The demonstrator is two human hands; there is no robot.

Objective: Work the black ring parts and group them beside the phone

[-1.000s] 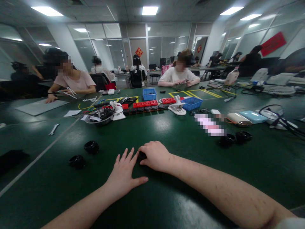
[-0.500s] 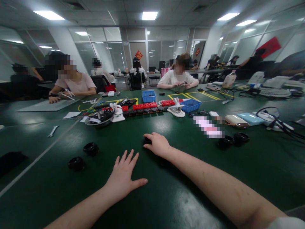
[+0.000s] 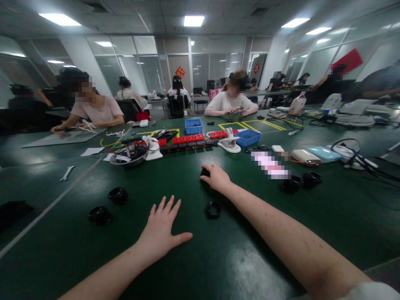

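Observation:
Out over the middle of the green table, my right hand (image 3: 217, 177) is closed around a small black ring-shaped part (image 3: 204, 172), mostly hidden by the fingers. Just nearer to me a similar black ring (image 3: 213, 209) lies on the table, its round opening showing. My left hand (image 3: 162, 227) rests palm down with its fingers spread and holds nothing. Farther left sit two black ring-shaped parts, one (image 3: 118, 195) behind the other (image 3: 99, 214). Another pair, a left one (image 3: 293, 183) and a right one (image 3: 311, 179), stands to the right of my right arm.
Across the table lie a metal bowl of cables (image 3: 128, 156), red power strips (image 3: 192, 138), a white clip stand (image 3: 229, 142) and blue bins (image 3: 193, 126). A wrench (image 3: 67, 173) is at left, power banks (image 3: 306, 157) at right. Two people sit opposite.
My right hand has moved right and slightly away with the black part in it. The black ring beneath my forearm has come into clear view. My left hand has stayed in place.

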